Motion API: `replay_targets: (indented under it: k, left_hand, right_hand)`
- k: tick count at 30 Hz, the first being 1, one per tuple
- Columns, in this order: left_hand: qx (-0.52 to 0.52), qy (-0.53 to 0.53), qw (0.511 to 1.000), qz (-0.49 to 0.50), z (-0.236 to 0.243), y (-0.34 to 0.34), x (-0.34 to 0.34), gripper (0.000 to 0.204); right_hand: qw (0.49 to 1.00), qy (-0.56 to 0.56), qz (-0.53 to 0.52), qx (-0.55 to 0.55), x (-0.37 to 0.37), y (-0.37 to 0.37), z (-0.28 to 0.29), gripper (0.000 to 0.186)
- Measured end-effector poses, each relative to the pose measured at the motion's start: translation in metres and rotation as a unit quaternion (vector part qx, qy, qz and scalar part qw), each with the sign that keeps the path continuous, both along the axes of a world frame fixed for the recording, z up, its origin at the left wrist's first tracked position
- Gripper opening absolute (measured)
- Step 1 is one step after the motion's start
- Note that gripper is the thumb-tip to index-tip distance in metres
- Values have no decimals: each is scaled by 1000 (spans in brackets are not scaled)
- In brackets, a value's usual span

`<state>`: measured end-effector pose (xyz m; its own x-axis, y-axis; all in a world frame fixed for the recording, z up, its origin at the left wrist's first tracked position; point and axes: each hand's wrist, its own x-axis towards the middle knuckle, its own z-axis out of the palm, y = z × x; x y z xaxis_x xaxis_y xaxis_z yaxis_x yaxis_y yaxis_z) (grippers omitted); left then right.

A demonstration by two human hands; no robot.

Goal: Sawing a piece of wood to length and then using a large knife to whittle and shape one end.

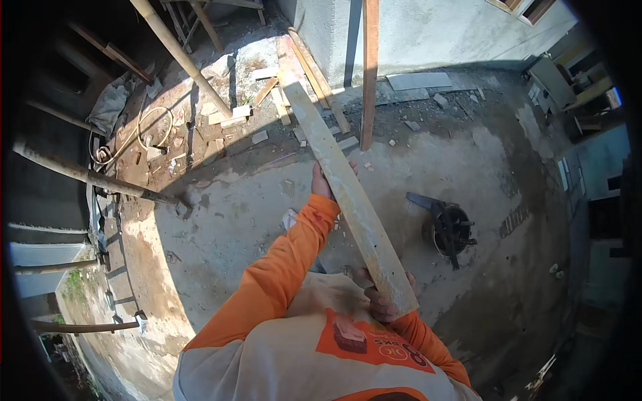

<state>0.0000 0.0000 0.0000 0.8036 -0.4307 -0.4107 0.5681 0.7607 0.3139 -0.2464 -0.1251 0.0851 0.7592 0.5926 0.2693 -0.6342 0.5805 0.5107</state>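
Observation:
A long pale, stained wooden board (351, 200) lies diagonally across my view, held up over the concrete floor (234, 234). My left hand (324, 180) is closed round it near its middle, mostly beneath it, with a few fingertips showing at the far edge. My right hand (384, 301) grips the board near the close end, at my body, with its fingers partly hidden by the wood. Below and to the right of the board, a dark bucket (435, 237) holds several dark tools, one sticking out to the left.
Bamboo poles (174, 47) lean at the left, with a coiled hose (144, 134) beside them. An upright timber post (368, 80) stands ahead, before a plastered wall (441, 37). Loose planks (317, 80), flat sheets (418, 81) and rubble lie along the wall's foot. Sunlight crosses the left side.

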Motion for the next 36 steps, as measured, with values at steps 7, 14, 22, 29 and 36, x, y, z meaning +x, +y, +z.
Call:
replay_targets:
  k: [7, 14, 22, 29, 36]
  left_hand:
    - [164, -55, 984, -37, 30, -36, -55, 56]
    - [223, -1, 972, -79, 9, -21, -65, 52]
    - [129, 157, 978, -44, 9, 33, -89, 55]
    - [141, 154, 976, -67, -29, 65, -88, 59]
    - [-399, -11, 860, -317, -133, 89, -81, 61]
  right_hand:
    - [905, 10, -40, -424, -75, -39, 57, 78]
    - [899, 60, -70, -429, -64, -7, 59, 52]
    - [950, 2, -152, -273, -57, 55, 41, 53]
    - [949, 72, -149, -268, -54, 104, 49, 46]
    - [913, -9, -183, -366, -59, 118, 30, 49]
